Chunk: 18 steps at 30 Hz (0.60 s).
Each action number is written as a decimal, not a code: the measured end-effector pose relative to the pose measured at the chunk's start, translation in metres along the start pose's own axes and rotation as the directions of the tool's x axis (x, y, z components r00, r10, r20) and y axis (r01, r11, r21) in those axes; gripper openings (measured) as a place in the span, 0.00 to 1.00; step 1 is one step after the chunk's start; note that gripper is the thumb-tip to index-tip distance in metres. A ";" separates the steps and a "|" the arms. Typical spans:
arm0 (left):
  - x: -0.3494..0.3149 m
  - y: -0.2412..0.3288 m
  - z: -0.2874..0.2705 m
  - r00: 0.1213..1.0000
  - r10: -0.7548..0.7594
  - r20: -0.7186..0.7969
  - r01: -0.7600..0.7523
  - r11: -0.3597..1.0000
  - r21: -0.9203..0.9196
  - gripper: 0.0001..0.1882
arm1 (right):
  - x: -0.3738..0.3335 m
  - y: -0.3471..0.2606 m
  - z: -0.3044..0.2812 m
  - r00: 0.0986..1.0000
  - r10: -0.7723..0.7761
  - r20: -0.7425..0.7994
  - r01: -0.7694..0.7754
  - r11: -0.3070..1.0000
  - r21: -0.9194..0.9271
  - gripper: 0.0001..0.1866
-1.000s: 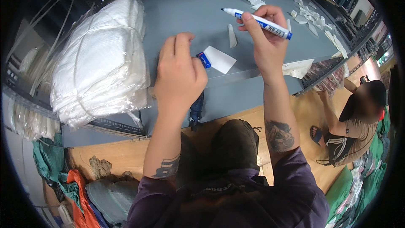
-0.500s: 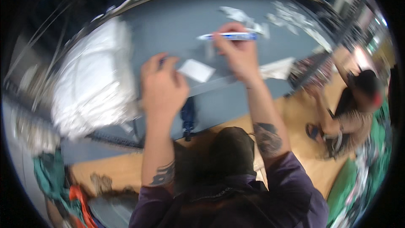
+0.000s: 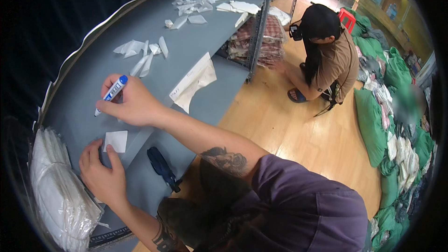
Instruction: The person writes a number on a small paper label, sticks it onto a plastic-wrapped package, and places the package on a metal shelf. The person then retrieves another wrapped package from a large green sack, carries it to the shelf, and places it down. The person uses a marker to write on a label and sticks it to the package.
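Note:
A white marker with a blue cap end [image 3: 111,94] is gripped in my right hand [image 3: 133,102], tilted so its light tip points down to the left above the grey tabletop [image 3: 140,23]. My left hand [image 3: 105,177] rests on the table with its fingers apart. Its thumb and forefinger touch the edges of a small blank white paper slip [image 3: 116,141]. Close by my left wrist lies a stack of white goods in clear plastic [image 3: 60,186], tied round with a string.
Paper scraps [image 3: 149,53] and more torn pieces [image 3: 186,7] lie farther along the table. A larger torn sheet [image 3: 193,81] and a dark folded umbrella-like thing [image 3: 161,168] are nearer. A person [image 3: 326,51] squats by checked cloth [image 3: 256,42], beyond a metal post [image 3: 259,28]. Green sacks [image 3: 373,126] line the right.
My view has swung to the right, bringing the squatting person and sacks farther in. The marker has gone from nearly level to steeply tilted. My left hand's fingers now touch the paper slip.

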<state>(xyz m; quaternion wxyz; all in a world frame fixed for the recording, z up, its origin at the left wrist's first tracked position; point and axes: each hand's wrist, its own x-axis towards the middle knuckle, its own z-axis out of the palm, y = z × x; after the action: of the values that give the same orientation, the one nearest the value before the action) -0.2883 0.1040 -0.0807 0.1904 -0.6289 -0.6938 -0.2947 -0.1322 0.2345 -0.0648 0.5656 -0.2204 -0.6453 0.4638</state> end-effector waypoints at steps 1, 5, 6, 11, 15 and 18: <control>0.000 -0.001 0.000 1.000 -0.014 0.014 0.014 1.000 0.019 0.15 | 0.001 0.001 0.001 1.000 0.008 -0.008 -0.008 1.000 0.015 0.13; 0.000 -0.006 0.001 0.998 -0.037 0.042 0.034 0.997 0.070 0.16 | 0.004 -0.004 0.005 0.999 0.036 -0.016 -0.035 0.998 0.052 0.13; 0.001 -0.006 0.001 0.999 -0.032 0.038 0.029 0.997 0.071 0.16 | 0.004 -0.005 0.004 0.999 0.036 -0.013 -0.036 0.998 0.050 0.13; 0.001 -0.010 0.002 0.999 -0.004 0.038 0.000 0.996 0.089 0.16 | 0.009 0.003 0.006 1.000 0.003 -0.018 -0.002 0.998 0.069 0.13; 0.003 -0.006 0.006 0.999 0.010 0.034 -0.013 0.995 0.103 0.16 | 0.007 -0.004 -0.001 0.999 0.051 -0.015 -0.049 0.995 0.087 0.14; 0.002 -0.005 0.004 0.999 0.029 0.028 -0.032 0.992 0.122 0.17 | 0.005 -0.006 -0.001 0.999 0.052 -0.003 -0.052 0.998 0.044 0.14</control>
<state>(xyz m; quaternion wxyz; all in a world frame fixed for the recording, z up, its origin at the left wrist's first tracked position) -0.2936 0.1075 -0.0834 0.2243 -0.6304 -0.7033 -0.2403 -0.1307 0.2357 -0.0569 0.5594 -0.2256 -0.6278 0.4920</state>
